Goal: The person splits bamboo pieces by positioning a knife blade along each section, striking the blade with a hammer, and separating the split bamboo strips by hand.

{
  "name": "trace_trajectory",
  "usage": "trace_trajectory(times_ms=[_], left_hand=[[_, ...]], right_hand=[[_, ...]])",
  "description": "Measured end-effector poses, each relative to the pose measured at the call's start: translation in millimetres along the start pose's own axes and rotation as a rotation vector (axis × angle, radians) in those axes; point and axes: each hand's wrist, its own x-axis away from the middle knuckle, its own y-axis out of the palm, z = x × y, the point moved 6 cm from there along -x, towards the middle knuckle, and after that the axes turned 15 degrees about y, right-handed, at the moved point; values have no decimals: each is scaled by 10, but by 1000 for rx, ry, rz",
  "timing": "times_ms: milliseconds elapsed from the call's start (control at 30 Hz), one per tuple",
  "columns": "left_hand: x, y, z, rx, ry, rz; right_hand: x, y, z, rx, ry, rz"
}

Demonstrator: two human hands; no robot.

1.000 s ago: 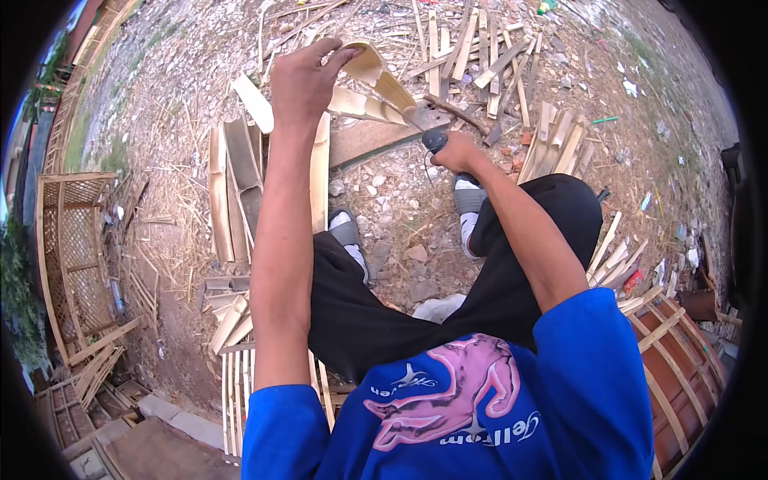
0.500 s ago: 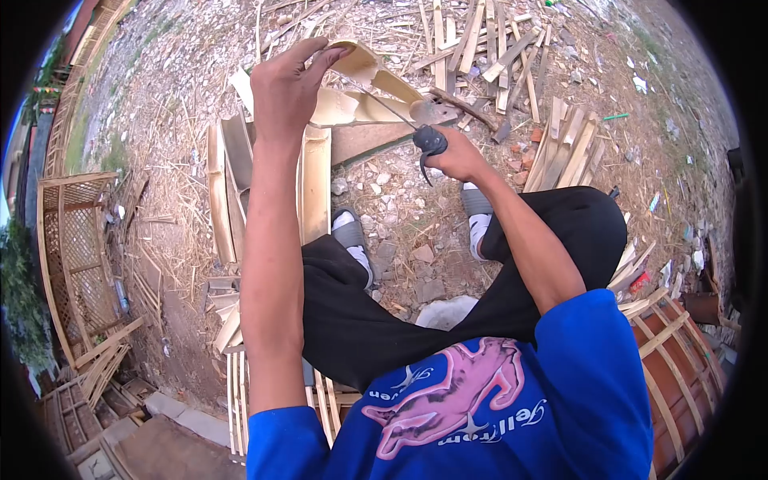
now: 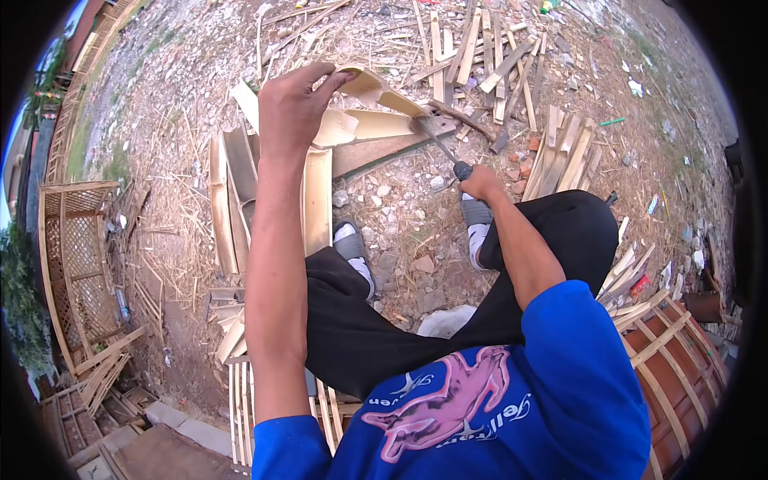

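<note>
Bamboo spans the gap between the two hands, tilted down from left to right. Split canes lie on the ground left of the left forearm. The left hand is clamped on the bamboo's raised end, thumb against fingers. Below and between the hands is a board; the bamboo's lower end is near its right end, though contact is unclear. The knife slants from that end to the right hand, which is closed around its handle. Just beyond the right hand lies a hammer; slats lie to its right. The bamboo looks light, stiff lengthwise, probably smooth-skinned and prone to splitting along the grain; the raised end, clear of the blade, seems the best hold.
</note>
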Motion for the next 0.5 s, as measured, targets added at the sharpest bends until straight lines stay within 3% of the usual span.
trace_trajectory(times_ms=[133, 433, 500], left_hand=[[-24, 3, 47, -48, -64, -4], [170, -163, -289, -178, -511, -77], [212, -179, -354, -171, -503, -58]], right_hand=[[13, 173, 20, 46, -82, 163], [132, 101, 134, -11, 65, 43], [101, 148, 129, 23, 48, -12]])
